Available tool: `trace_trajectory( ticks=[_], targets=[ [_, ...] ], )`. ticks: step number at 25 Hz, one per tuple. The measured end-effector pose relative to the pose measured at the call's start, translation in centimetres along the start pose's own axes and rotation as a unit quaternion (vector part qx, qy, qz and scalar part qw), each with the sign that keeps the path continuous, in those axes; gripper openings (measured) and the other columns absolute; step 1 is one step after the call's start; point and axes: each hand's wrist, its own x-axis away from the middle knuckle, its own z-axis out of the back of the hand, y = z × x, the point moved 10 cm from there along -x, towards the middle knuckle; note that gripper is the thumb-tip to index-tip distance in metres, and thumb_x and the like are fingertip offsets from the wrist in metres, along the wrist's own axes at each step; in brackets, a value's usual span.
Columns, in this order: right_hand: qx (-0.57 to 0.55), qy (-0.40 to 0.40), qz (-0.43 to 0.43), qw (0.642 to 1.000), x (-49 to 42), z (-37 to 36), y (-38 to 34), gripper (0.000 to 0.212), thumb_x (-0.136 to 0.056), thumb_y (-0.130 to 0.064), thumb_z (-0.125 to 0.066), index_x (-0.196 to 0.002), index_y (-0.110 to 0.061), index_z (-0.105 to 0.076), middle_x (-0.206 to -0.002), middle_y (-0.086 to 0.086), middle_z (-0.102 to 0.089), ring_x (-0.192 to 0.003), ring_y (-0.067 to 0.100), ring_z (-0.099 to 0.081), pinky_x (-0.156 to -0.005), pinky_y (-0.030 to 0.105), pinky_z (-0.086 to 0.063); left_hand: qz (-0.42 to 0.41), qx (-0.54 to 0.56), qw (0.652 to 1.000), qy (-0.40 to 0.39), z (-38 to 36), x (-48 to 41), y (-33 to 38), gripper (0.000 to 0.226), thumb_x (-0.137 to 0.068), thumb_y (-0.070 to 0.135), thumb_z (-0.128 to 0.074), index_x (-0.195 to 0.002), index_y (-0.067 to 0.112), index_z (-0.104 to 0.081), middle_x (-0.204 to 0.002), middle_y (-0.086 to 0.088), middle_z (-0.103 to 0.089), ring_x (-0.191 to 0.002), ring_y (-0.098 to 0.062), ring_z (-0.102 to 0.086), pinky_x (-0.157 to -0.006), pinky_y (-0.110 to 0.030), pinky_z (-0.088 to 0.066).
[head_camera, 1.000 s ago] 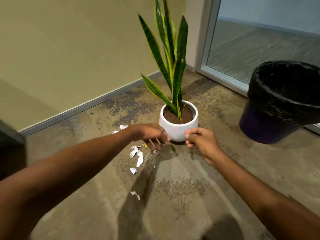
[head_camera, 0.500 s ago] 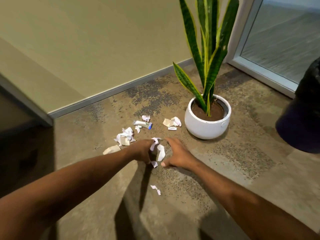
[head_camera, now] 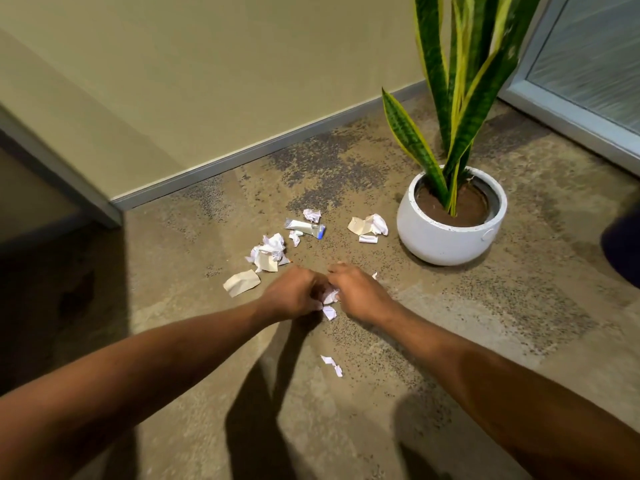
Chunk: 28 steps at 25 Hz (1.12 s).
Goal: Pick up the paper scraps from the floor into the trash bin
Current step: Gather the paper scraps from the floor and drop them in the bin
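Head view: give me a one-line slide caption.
Left hand and right hand pinch white scraps off the floor beside a potted plant; more scraps lie beyond.

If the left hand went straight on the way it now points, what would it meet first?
Likely the white paper scrap between the two hands, with the right hand directly beyond it. The left hand points rightward; exact depth unclear.

No legible txt anywhere.
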Motion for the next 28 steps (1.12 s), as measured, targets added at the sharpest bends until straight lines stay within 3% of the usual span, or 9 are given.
trace_trajectory(
  ticks=[2, 5, 11, 15, 19, 21, 23, 25, 28],
  targets=[
    [0.041, 0.026, 0.014, 0.999, 1.0, -0.2, -1.0, 0.034, -0.093, 0.004, -0.066, -0.115, -0.019, -0.076, -0.11, 0.0, -0.066, -0.109, 0.02, -0.062, -0.092, 0.039, -0.059, 0.044, 0.047, 0.998, 0.0, -0.8, 0.8, -1.0, 0.02, -0.079, 0.017, -0.086, -0.094, 0.022, -0.074, -0.09, 0.007, -0.076, -0.085, -0.012, -0.07, -0.08, -0.035, -0.057],
    [0.059, 0.028, 0.032, 0.997, 2.1, -1.2, -2.2, 0.042, -0.092, 0.005, -0.068, -0.125, -0.019, -0.074, -0.108, -0.001, -0.065, -0.103, 0.016, -0.055, -0.081, 0.031, -0.056, 0.095, 0.086, 0.992, -0.019, -1.8, 1.8, -2.5, 0.021, -0.079, 0.012, -0.087, -0.09, 0.02, -0.072, -0.088, 0.004, -0.075, -0.077, -0.009, -0.067, -0.074, -0.029, -0.055],
    [0.109, 0.005, 0.088, 0.99, 5.3, -3.3, -4.4, 0.048, -0.089, 0.003, -0.069, -0.132, -0.017, -0.069, -0.129, 0.009, -0.065, -0.115, 0.028, -0.057, -0.075, 0.039, -0.061, 0.132, 0.083, 0.985, -0.075, -3.0, 3.3, -3.6, 0.021, -0.079, 0.008, -0.086, -0.096, 0.012, -0.075, -0.089, -0.001, -0.078, -0.052, 0.01, -0.059, -0.06, -0.018, -0.053],
    [0.15, -0.013, 0.122, 0.981, 6.9, -3.9, -5.2, 0.043, -0.085, 0.004, -0.069, -0.124, -0.014, -0.07, -0.118, 0.008, -0.066, -0.11, 0.028, -0.055, -0.067, 0.04, -0.059, 0.121, 0.07, 0.983, -0.115, -3.3, 3.7, -3.2, 0.025, -0.078, 0.011, -0.086, -0.1, 0.017, -0.076, -0.091, 0.001, -0.078, -0.067, -0.005, -0.067, -0.061, -0.015, -0.052],
    [0.112, -0.012, 0.132, 0.985, 9.6, -3.8, -6.1, 0.027, -0.099, -0.017, -0.068, -0.126, -0.013, -0.071, -0.125, 0.01, -0.065, -0.116, 0.025, -0.055, -0.081, 0.04, -0.062, 0.115, 0.074, 0.982, -0.133, -3.4, 3.8, -2.5, 0.027, -0.082, 0.007, -0.081, -0.105, 0.019, -0.073, -0.092, -0.004, -0.08, -0.072, -0.017, -0.075, -0.061, -0.019, -0.057],
    [0.117, -0.017, 0.146, 0.982, 11.2, -4.3, -6.8, 0.032, -0.1, -0.02, -0.069, -0.132, -0.014, -0.068, -0.13, 0.01, -0.063, -0.117, 0.024, -0.056, -0.083, 0.038, -0.061, 0.117, 0.086, 0.981, -0.126, -3.0, 3.4, -2.3, 0.027, -0.084, 0.004, -0.08, -0.107, 0.016, -0.072, -0.089, -0.005, -0.079, -0.062, -0.012, -0.071, -0.058, -0.021, -0.059],
    [0.138, -0.026, 0.163, 0.977, 12.3, -5.2, -7.5, 0.046, -0.09, 0.0, -0.07, -0.134, -0.011, -0.064, -0.13, 0.011, -0.062, -0.114, 0.027, -0.056, -0.078, 0.039, -0.06, 0.119, 0.095, 0.983, -0.103, -2.2, 2.5, -2.3, 0.027, -0.085, 0.001, -0.08, -0.107, 0.013, -0.072, -0.086, -0.005, -0.076, -0.058, -0.011, -0.069, -0.055, -0.023, -0.059],
    [0.157, -0.03, 0.17, 0.972, 13.0, -5.8, -7.9, 0.052, -0.08, 0.01, -0.071, -0.128, -0.008, -0.065, -0.127, 0.012, -0.062, -0.111, 0.028, -0.058, -0.073, 0.04, -0.061, 0.119, 0.1, 0.986, -0.066, -1.0, 1.4, -1.9, 0.024, -0.084, 0.001, -0.08, -0.104, 0.012, -0.073, -0.088, -0.005, -0.077, -0.067, -0.018, -0.074, -0.059, -0.028, -0.061],
    [0.158, -0.021, 0.183, 0.97, 13.9, -5.7, -8.0, 0.042, -0.079, 0.008, -0.075, -0.119, -0.006, -0.069, -0.121, 0.012, -0.064, -0.108, 0.027, -0.061, -0.07, 0.039, -0.062, 0.108, 0.09, 0.99, -0.006, 0.7, -1.0, -0.8, 0.019, -0.085, 0.006, -0.08, -0.101, 0.016, -0.074, -0.083, 0.009, -0.069, -0.081, -0.016, -0.07, -0.07, -0.029, -0.056]
  ],
)
